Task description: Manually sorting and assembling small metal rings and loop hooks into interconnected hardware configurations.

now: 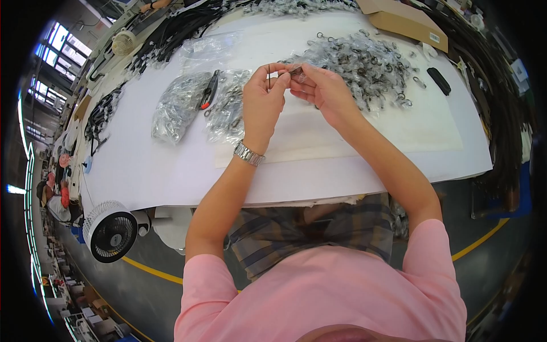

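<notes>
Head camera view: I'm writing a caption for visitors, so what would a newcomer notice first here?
First, the two hands meeting over the white table: the left hand pinches a thin dark pin-like piece, and the right hand holds a small dark part against it. Next, the heap of small bagged metal rings beyond the right hand, and red-handled pliers on clear bags to the left.

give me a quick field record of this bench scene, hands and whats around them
left hand: pinches a thin dark pin upright; metal watch on wrist
right hand: holds a small dark part against the left fingertips
table: white sheet
right of hands: pile of bagged metal rings
left of hands: clear bags, red-handled pliers
floor: white fan
</notes>
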`<move>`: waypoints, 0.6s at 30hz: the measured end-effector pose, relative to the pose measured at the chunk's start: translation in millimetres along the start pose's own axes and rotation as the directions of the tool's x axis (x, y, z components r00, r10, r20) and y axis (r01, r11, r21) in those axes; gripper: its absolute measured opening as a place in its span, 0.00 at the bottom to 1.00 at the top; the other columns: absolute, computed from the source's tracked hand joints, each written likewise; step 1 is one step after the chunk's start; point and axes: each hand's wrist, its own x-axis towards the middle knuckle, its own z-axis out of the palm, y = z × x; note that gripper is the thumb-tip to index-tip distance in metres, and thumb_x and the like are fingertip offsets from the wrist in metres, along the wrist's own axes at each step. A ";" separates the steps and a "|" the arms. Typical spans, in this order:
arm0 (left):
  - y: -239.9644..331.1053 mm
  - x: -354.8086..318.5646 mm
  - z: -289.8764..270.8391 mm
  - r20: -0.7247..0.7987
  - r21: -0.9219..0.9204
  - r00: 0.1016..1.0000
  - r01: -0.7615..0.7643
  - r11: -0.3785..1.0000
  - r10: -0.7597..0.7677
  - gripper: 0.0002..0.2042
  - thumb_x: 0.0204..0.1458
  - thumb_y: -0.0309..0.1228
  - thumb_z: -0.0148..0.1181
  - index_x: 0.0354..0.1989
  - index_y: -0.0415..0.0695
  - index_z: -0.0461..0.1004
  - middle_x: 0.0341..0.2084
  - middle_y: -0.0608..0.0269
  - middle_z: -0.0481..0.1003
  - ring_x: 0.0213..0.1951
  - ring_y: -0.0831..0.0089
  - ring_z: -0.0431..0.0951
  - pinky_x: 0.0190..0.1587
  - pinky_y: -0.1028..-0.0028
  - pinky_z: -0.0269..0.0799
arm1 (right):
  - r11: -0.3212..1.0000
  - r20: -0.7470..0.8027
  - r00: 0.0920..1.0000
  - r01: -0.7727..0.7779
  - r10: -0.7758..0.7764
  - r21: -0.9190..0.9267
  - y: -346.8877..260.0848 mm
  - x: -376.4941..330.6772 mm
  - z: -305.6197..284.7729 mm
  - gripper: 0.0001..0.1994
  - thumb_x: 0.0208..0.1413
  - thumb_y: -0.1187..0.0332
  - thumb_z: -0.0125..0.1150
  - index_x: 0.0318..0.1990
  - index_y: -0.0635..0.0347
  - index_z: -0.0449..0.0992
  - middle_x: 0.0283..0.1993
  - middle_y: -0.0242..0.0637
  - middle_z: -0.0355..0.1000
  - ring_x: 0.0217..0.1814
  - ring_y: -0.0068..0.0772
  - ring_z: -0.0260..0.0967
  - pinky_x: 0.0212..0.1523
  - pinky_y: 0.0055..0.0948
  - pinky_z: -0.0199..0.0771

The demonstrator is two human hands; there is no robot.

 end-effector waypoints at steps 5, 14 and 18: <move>-1.5 4.0 -5.9 0.065 -0.048 0.998 0.013 0.999 -0.009 0.14 0.64 0.28 0.58 0.55 0.35 0.73 0.27 0.65 0.81 0.17 0.89 0.62 0.19 0.84 0.53 | 1.000 0.080 0.997 0.010 -0.010 0.003 -3.5 -2.1 13.7 0.16 0.72 0.59 0.51 0.52 0.62 0.78 0.45 0.30 0.79 0.49 0.20 0.75 0.58 0.29 0.74; -8.3 11.4 -15.7 0.310 -0.262 0.950 0.129 0.956 -0.043 0.17 0.63 0.31 0.61 0.54 0.32 0.71 0.22 0.56 0.80 0.16 0.84 0.70 0.16 0.82 0.56 | 0.993 0.171 0.984 -0.021 0.041 -0.120 -7.9 -1.7 -0.8 0.17 0.72 0.62 0.52 0.57 0.64 0.75 0.48 0.33 0.78 0.49 0.22 0.75 0.59 0.30 0.75; -5.5 19.3 -30.2 0.308 -0.279 0.951 0.131 0.951 -0.041 0.12 0.62 0.34 0.64 0.42 0.35 0.78 0.20 0.62 0.78 0.16 0.83 0.71 0.15 0.82 0.57 | 0.983 0.142 0.989 0.000 0.026 -0.181 -4.4 6.8 -5.0 0.14 0.72 0.60 0.53 0.53 0.61 0.77 0.44 0.31 0.79 0.41 0.19 0.75 0.43 0.22 0.75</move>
